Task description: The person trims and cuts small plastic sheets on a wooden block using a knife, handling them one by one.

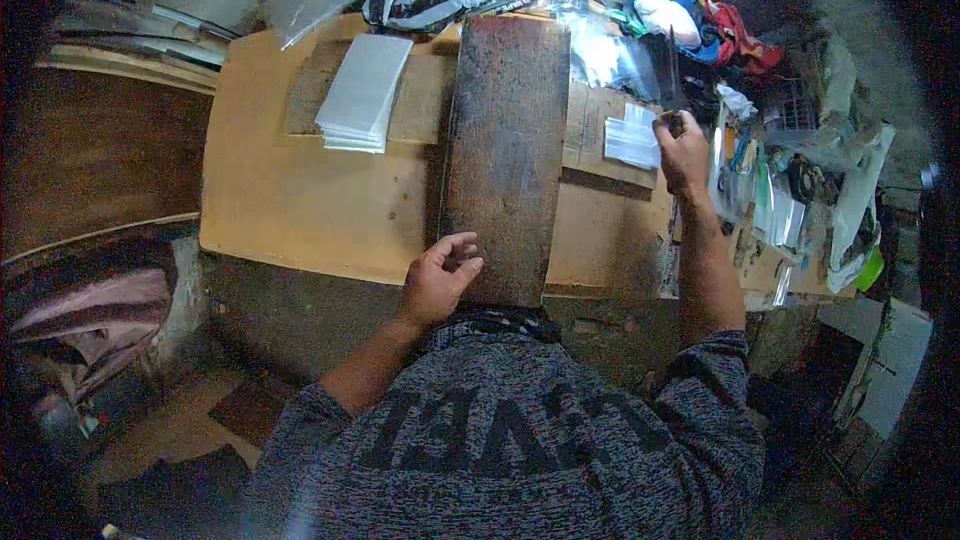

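- The right hand (684, 152) is closed around a dark pointed tool (673, 70), out at about 2 o'clock from the middle of the dark board (508, 160). Looks like a slim, blade-like shape; can't tell if it's metal.
- Tool points at roughly 12 o'clock, tip away from the person, long axis running near-to-far, pretty much in line with the board.
- Left hand (443, 278) holds nothing I can see: fingers loosely curled and parted, over the board's near left edge at about 7 o'clock. Can't tell if it's touching.
- That board is a long rectangle of worn, grainy, blotchy wood, lying across the smooth yellowish counter (320, 210).
- Milky, shiny plastic-looking stack (365, 90) at 10 o'clock, edges slightly fanned.
- Smaller glossy pile (631, 140) at 2 o'clock, just beside the right hand.
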Available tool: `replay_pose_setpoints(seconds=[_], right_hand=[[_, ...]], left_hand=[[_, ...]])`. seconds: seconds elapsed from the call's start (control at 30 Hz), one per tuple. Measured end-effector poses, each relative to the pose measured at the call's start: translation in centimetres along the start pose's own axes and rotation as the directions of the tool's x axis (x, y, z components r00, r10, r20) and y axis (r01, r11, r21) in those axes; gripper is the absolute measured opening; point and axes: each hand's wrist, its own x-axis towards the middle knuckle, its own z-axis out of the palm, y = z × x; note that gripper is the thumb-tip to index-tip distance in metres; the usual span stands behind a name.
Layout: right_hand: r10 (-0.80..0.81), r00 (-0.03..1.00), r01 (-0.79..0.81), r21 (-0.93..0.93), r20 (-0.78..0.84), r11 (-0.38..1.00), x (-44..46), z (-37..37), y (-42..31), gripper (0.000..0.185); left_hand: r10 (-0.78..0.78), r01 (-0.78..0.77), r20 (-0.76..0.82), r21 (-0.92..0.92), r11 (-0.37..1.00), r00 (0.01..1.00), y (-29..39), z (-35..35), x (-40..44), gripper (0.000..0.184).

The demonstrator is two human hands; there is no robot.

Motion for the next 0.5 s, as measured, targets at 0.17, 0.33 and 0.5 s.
replay_pose_setpoints(seconds=[0.17, 0.33, 0.5], right_hand=[[-0.034, 0.999, 0.034, 0.003, -0.04, 0.999, 1.2, 0.4, 1.7, 0.025], [-0.034, 0.999, 0.034, -0.029, 0.002, 0.999, 1.4, 0.2, 2.0, 0.025], [-0.059, 0.998, 0.059, 0.003, 0.002, 0.998, 0.9, 0.5, 3.3, 0.025]], left_hand=[[0.516, -0.395, 0.065, 0.728, 0.56, 0.854, -0.1, 1.5, 1.8, 0.054], [0.503, -0.3, 0.1, 0.893, 0.335, 0.859, 0.8, 4.2, 4.1, 0.068], [0.453, -0.21, 0.074, 0.943, 0.258, 0.889, -0.2, 5.1, 7.0, 0.077]])
